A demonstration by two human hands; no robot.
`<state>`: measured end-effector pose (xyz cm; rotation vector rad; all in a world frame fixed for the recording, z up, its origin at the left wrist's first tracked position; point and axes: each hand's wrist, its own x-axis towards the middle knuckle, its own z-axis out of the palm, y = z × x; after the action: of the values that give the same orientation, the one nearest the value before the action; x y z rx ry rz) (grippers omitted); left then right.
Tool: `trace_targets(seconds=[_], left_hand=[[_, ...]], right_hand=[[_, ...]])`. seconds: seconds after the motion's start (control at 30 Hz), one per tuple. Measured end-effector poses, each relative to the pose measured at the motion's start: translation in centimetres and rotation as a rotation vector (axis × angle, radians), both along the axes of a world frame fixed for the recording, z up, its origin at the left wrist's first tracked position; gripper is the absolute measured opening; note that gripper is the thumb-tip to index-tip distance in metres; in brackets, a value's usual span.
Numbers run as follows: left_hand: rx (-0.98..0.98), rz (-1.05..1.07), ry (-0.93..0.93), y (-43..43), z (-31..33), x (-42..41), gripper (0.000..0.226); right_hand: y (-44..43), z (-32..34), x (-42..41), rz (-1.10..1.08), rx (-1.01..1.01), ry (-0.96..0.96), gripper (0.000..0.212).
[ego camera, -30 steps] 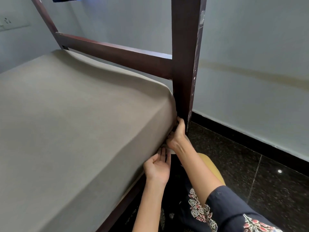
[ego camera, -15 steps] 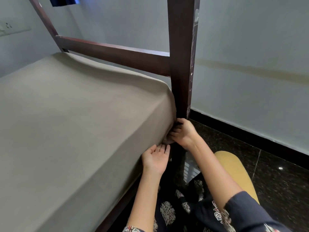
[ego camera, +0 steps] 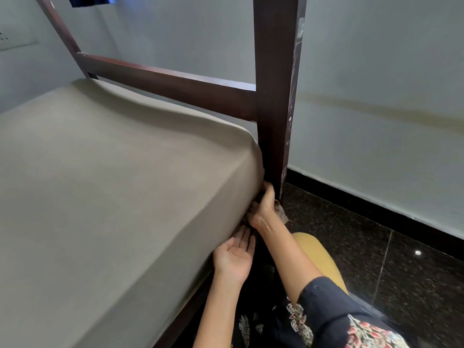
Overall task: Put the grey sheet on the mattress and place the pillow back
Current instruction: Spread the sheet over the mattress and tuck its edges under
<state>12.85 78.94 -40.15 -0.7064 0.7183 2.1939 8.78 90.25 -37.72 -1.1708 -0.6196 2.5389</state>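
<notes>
The right hand (ego camera: pixel 263 209) is gripping the soft, light grey sheet (ego camera: pixel 125 184) at its corner hem, probably the best hold, while the left hand (ego camera: pixel 233 254) is lying straight-fingered just below.

soft even indoor light, small glare spot on the dark polished floor (ego camera: pixel 417 252), wide-angle bending at edges, slight softness throughout

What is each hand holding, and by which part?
The right hand grips the grey fabric sheet at its lower corner; the left hand holds nothing.
</notes>
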Motion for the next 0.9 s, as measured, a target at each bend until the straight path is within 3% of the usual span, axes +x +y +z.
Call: trace_targets(seconds=[0.17,0.33,0.4,0.47,0.6,0.7,0.8,0.9], left_hand=[[-0.02,0.0,-0.018,-0.9,-0.3,0.0,0.044],[0.083,0.089,-0.069,-0.6,0.9,0.1,0.043],[0.092,0.099,-0.067,-0.3,1.0,0.0,0.043],[0.072,0.098,-0.047,0.2,0.9,0.0,0.043],[0.126,0.13,-0.008,0.5,0.1,0.2,0.044],[0.178,0.1,0.037,-0.2,-0.5,0.1,0.043],[0.187,0.047,0.102,-0.7,-0.6,0.4,0.045],[0.236,0.001,0.131,-1.2,-0.3,0.3,0.074]], right_hand=[[-0.3,1.2,-0.5,-0.007,-0.006,0.116,0.035],[0.8,1.7,1.6,0.217,0.166,-0.013,0.055],[1.5,2.4,3.1,0.256,0.205,-0.054,0.042],[3.1,1.3,4.1,0.174,0.24,-0.11,0.031],[3.2,1.3,4.5,0.112,0.168,-0.05,0.043],[2.1,1.1,3.1,0.108,0.116,-0.008,0.027],[0.8,-0.1,1.5,0.071,0.106,-0.023,0.027],[0.1,-1.5,0.6,-0.025,0.013,0.069,0.027]])
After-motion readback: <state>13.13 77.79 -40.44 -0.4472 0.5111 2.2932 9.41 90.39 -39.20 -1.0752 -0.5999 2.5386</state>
